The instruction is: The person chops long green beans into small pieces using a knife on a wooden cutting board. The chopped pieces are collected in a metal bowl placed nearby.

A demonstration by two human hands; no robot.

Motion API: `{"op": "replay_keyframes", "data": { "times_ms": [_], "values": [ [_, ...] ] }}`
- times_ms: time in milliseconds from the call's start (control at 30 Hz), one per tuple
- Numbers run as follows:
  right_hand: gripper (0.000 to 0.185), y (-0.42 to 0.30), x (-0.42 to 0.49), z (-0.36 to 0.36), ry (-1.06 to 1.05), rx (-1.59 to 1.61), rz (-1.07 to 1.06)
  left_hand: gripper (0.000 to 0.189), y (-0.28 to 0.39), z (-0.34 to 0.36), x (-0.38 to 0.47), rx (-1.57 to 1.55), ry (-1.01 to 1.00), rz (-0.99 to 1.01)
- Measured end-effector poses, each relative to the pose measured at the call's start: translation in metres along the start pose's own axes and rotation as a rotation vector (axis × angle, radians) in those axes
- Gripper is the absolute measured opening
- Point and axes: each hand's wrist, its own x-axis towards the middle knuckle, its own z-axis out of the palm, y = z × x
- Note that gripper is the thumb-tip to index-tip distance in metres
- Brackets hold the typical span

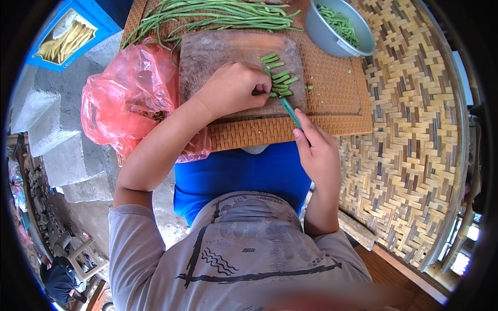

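Note:
My right hand (317,149) grips the green handle of a knife (290,112) at the front right of a worn wooden cutting board (218,50). Its blade is mostly hidden beside the beans. Over the board, my left hand (245,85) is curled with its fingertips pinched together, close to the knife. Those fingers seem to hold long beans, mostly covered by the hand. Several short cut pieces of green bean (282,77) lie on the board just right of my left fingertips. Beyond the board stretches a bunch of whole long beans (221,15).
A grey metal bowl (330,39) with cut beans stands at the back right of the woven table (336,89). A pink plastic bag (128,93) lies left of the board. Woven bamboo wall (408,128) rises on the right. Concrete steps (58,144) and a person (58,278) are at left.

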Motion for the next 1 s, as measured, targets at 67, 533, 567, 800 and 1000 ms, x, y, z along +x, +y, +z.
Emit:
{"op": "replay_keyframes", "data": {
  "times_ms": [67, 533, 567, 800, 1000],
  "values": [
    [0.047, -0.002, 0.001, 0.000, -0.023, -0.019, 0.015, 0.015, -0.001, 0.000, 0.000, 0.001, 0.009, 0.024],
    [0.044, -0.009, 0.009, -0.004, -0.055, -0.048, -0.014, 0.015, -0.003, 0.003, 0.000, -0.020, 0.016, 0.021],
    [0.044, -0.010, 0.009, -0.004, -0.060, -0.047, -0.010, 0.015, -0.003, 0.003, 0.000, -0.023, 0.014, 0.017],
    [0.044, -0.012, 0.009, -0.007, -0.070, -0.073, 0.016, 0.015, -0.002, 0.003, 0.000, -0.024, 0.013, 0.009],
    [0.043, -0.014, 0.008, -0.006, -0.051, -0.103, -0.004, 0.015, -0.003, 0.003, 0.000, -0.036, 0.019, 0.014]
  ]
}}
